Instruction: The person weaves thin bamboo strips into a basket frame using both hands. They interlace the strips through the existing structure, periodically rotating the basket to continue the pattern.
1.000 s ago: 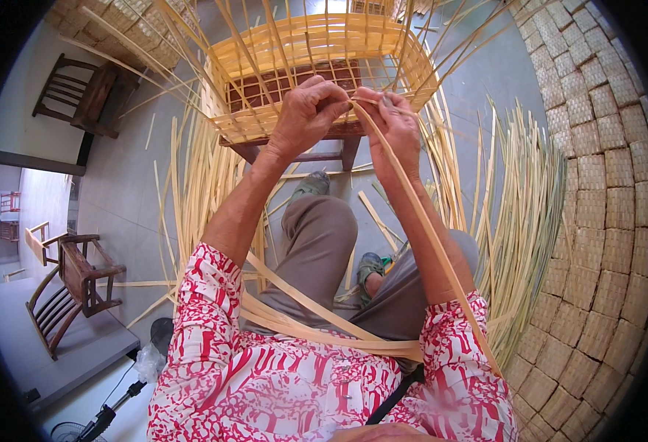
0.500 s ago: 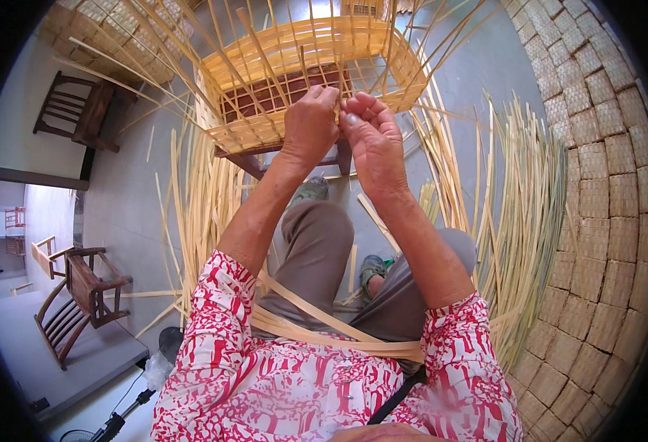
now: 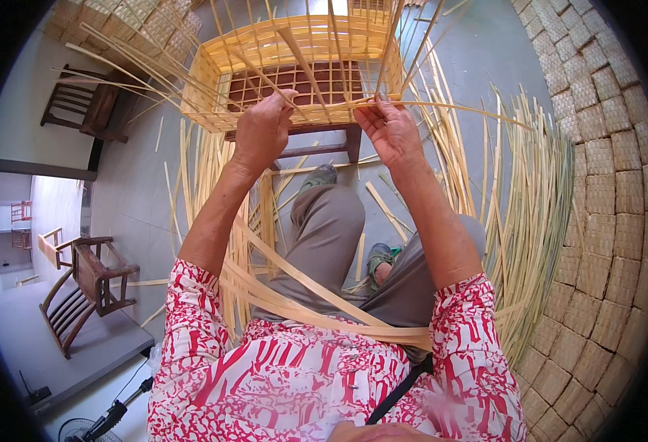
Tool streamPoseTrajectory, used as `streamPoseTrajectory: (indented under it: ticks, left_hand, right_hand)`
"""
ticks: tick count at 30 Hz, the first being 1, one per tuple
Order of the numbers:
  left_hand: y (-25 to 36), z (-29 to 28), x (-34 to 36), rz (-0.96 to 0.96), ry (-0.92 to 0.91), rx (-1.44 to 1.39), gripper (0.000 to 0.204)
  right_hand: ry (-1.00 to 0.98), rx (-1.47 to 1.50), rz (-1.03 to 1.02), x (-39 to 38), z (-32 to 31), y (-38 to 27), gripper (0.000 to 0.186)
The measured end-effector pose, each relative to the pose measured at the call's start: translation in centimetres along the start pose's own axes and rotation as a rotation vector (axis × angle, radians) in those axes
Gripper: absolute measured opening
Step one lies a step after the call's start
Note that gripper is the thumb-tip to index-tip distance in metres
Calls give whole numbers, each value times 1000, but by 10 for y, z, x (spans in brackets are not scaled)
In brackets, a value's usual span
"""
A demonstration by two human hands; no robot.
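Observation:
A half-woven bamboo basket (image 3: 280,37) rests on a dark wooden stool (image 3: 353,142) in front of me. Its upright strips fan outward above the woven wall. Along the near wall, my left hand (image 3: 260,131) has its fingers curled in at one of the upright strips; the exact grip is partly hidden. Farther right on the same wall, my right hand (image 3: 392,134) pinches a thin bamboo weaving strip (image 3: 460,109) between thumb and fingers. That strip's loose end reaches out to the right past the basket. Several flat bamboo strips (image 3: 324,318) lie across my lap.
Long loose strips (image 3: 527,214) cover the floor at right, with more (image 3: 202,173) at left. Stacked woven pieces (image 3: 611,243) line the right side. Wooden chairs (image 3: 92,280) stand at left, a fan (image 3: 84,427) at lower left. My foot (image 3: 319,177) is near the stool.
My hands were together at the middle of the near wall; now they are apart, left hand to the left, right hand to the right. The strip now stretches out rightward from my right hand.

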State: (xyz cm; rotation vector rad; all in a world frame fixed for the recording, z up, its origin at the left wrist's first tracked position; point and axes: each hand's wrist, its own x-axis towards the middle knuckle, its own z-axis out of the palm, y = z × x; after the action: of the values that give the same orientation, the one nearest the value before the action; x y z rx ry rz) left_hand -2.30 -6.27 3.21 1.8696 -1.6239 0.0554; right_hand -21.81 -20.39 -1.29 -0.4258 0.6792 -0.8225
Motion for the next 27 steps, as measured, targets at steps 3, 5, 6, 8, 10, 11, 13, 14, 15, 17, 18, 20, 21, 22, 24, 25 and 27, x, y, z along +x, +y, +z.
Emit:
streamPoseTrajectory:
  ticks: [3,5,6,8,10,11,13,14,15,17,18,20,21,22,24,25,27]
  left_hand:
    - [4,-5,-15,-19,134,-93,27]
    - [17,-2,-30,-75,240,-165,24]
    - [18,2,-36,-22,275,-125,24]
    - [20,11,-31,267,287,-8,22]
    - [42,26,-11,256,273,-6,19]
    - [47,30,0,259,267,-4,18]
    - [38,41,11,220,204,47,17]
    - [36,43,13,212,180,55,18]
    - [33,45,16,203,156,64,18]
    - [30,50,22,173,175,14,15]
    - [32,47,26,152,180,-31,14]
    - [28,46,34,192,235,-117,11]
    - [27,45,37,164,203,-171,11]
    - [26,42,39,136,171,-225,10]
    - [22,38,44,73,87,-385,10]
    - [20,35,46,80,53,-412,10]
    - [21,29,50,94,-20,-465,10]
  right_hand:
    - [-19,-17,35,-6,6,6,13]
    - [-37,-25,39,-8,9,6,14]
    - [-25,-28,32,-8,10,5,14]
    - [-10,-36,25,-10,15,5,13]
    - [-25,-33,26,-8,8,5,13]
    - [-35,-27,19,-7,7,3,13]
    - [-47,-9,14,-8,6,3,14]
    - [-71,11,14,-9,7,3,14]
    - [-95,31,14,-11,7,3,15]
    - [-43,98,-77,-15,10,0,29]
    - [-7,112,-117,-18,14,-3,31]
    - [31,146,-175,-21,20,-10,33]
    - [-5,175,-142,-18,17,-11,30]
    - [-41,203,-109,-13,10,-12,26]
    - [-80,314,-32,-6,6,-13,15]
    - [-118,254,-19,-1,5,-15,15]
    - [-190,134,6,3,8,-23,16]
